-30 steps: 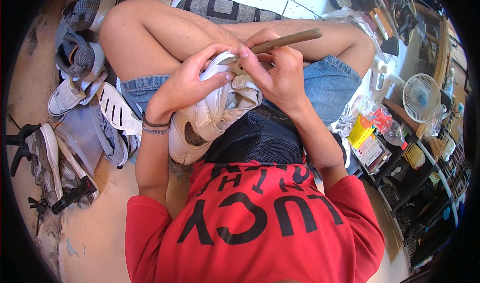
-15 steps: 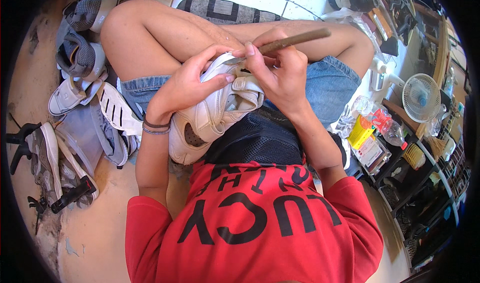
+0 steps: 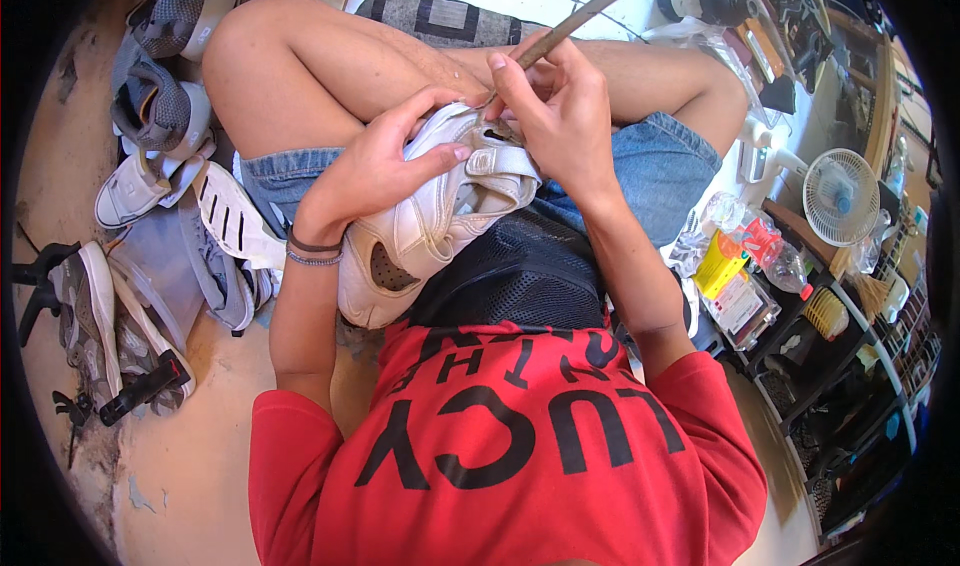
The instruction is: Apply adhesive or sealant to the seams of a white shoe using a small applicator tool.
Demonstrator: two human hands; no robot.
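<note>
A worn white sneaker point(image 3: 395, 246) rests over my lap, its upper facing up and its edge near my fingers. My left hand point(image 3: 385, 166) is closed around the far end of the sneaker, thumb pressing on its upper. My right hand point(image 3: 560, 126) grips a thin brown stick-like tool point(image 3: 585, 16), held at a slant with its lower end down at the sneaker's edge by my left fingertips. The tool's tip is too small to make out clearly.
Several shoes point(image 3: 160, 116), black clamps point(image 3: 140, 391) and a clear bin point(image 3: 165, 266) lie at my left. At my right stand a small white fan point(image 3: 838, 196), plastic bottles point(image 3: 785, 266) and a crowded dark rack point(image 3: 840, 406). A patterned cushion point(image 3: 440, 21) lies beyond my crossed legs.
The tool in my right hand has tilted more steeply, its upper end moving up and left. My right fingers have shifted with it. My left hand and the sneaker are nearly unchanged.
</note>
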